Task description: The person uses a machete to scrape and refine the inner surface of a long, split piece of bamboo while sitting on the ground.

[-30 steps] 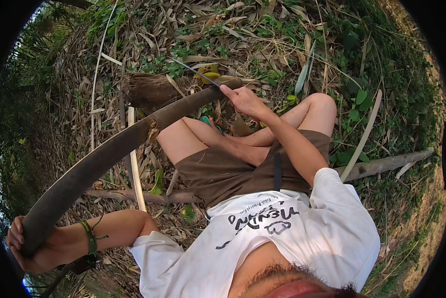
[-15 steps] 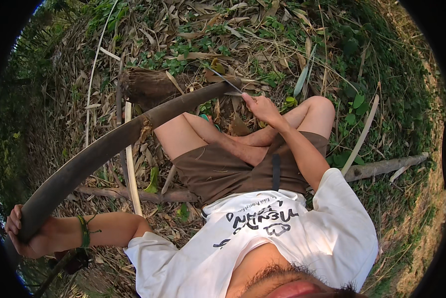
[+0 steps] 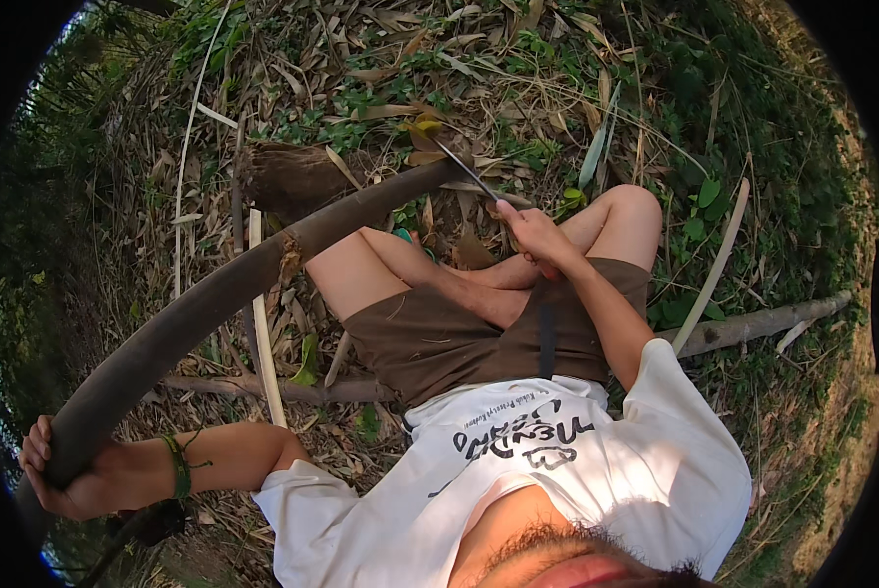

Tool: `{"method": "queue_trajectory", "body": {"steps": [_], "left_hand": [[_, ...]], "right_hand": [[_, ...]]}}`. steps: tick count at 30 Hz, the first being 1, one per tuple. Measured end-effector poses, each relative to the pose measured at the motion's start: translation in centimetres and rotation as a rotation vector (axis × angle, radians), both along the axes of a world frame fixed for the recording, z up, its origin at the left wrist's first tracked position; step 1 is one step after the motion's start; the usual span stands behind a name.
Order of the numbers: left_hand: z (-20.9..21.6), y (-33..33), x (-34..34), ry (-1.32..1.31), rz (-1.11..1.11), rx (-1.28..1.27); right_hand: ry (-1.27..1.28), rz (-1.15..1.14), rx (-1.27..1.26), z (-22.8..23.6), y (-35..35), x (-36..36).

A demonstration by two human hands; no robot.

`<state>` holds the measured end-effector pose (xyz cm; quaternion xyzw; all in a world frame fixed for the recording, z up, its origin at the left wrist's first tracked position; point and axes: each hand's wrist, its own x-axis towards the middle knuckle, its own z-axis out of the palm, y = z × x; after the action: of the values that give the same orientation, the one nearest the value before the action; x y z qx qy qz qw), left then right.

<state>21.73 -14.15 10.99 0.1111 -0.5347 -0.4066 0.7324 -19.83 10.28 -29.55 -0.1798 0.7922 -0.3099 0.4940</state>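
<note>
A long dark bamboo pole (image 3: 204,296) with a ring-like node slants from the lower left up toward the middle. My left hand (image 3: 72,474) is wrapped round its near end, at the far left. A green woven band (image 3: 179,466) sits on that wrist. In my right hand (image 3: 537,235) is a knife (image 3: 467,169), its narrow blade pointing up and left across the far end of the pole. Whether the edge touches the bamboo I cannot tell. Beside the pole's far part lies a thick brown log piece (image 3: 297,178), partly covered by the pole.
My crossed legs (image 3: 479,294) in brown shorts lie below the pole's far end. A thin log (image 3: 753,325) runs crosswise behind my hips. Pale split strips (image 3: 265,353) lie at the left, another strip (image 3: 719,257) at the right. Dry leaves and green plants cover the ground.
My right hand with the knife has moved slightly down and to the right, and the blade sits lower across the pole's end. The left hand still grips the pole.
</note>
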Motion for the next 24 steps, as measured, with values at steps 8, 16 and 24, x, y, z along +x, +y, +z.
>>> {"method": "queue_trajectory", "body": {"steps": [8,16,24], "left_hand": [[-0.7,0.1,-2.2,-0.038,0.035,-0.051],[0.0,0.0,-2.5,-0.033,0.003,-0.047],[-0.1,0.0,-2.9,-0.054,0.007,-0.005]], "right_hand": [[0.018,0.011,-0.039,0.6,-0.4,1.3],[0.032,0.033,0.094,-1.7,-0.2,0.8],[-0.058,-0.129,0.068,-4.8,0.7,1.4]]}}
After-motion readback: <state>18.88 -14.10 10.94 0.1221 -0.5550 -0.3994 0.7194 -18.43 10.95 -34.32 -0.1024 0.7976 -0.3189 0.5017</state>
